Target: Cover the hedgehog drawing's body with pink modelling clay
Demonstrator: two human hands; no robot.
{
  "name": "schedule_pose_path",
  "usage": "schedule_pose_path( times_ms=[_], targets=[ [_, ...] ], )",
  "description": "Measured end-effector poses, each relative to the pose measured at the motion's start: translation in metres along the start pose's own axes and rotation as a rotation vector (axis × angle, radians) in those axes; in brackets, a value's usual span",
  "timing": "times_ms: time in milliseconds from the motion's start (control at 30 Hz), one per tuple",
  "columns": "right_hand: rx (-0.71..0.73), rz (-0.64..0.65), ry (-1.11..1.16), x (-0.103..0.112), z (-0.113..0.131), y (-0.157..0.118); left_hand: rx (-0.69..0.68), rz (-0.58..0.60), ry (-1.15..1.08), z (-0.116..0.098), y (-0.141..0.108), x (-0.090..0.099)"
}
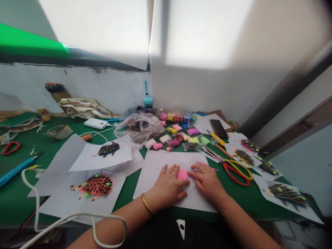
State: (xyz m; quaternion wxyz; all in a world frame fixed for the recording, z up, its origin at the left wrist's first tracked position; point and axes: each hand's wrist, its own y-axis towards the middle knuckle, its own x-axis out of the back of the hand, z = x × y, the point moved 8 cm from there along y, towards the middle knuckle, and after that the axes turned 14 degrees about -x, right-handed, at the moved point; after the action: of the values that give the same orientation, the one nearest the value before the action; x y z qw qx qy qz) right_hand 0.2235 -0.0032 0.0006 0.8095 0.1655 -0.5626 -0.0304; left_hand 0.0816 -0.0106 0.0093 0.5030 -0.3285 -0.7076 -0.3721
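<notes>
Flat pink modelling clay (pixel 183 174) lies on a white sheet of paper (pixel 147 173) in front of me. My left hand (pixel 169 185) rests over the paper, its fingers stretched out and touching the clay's left edge. From the other side, my right hand (pixel 207 181) reaches the clay's right edge with its fingertips, fingers extended. A thin pink strip, perhaps a tool, shows just behind my right hand. Part of the clay is hidden by the fingers.
Scissors (pixel 236 171) with red and yellow handles lie to the right. Hedgehog pictures (pixel 98 185) are on both sides. Behind are several clay packets (pixel 178 138), a plastic bag (pixel 140 128) of seeds and a phone (pixel 218 128). A white cable (pixel 77 215) loops at the front left.
</notes>
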Motion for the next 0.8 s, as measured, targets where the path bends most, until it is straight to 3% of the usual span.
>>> schedule_pose_path(
  times_ms=[533, 800],
  targets=[
    [0.041, -0.075, -0.048, 0.008, 0.006, -0.01, -0.006, 0.002, 0.001, 0.001, -0.001, -0.001],
    [0.081, 0.011, -0.07, 0.004, 0.013, -0.009, -0.009, 0.012, 0.012, 0.0, 0.0, -0.002]
  ],
)
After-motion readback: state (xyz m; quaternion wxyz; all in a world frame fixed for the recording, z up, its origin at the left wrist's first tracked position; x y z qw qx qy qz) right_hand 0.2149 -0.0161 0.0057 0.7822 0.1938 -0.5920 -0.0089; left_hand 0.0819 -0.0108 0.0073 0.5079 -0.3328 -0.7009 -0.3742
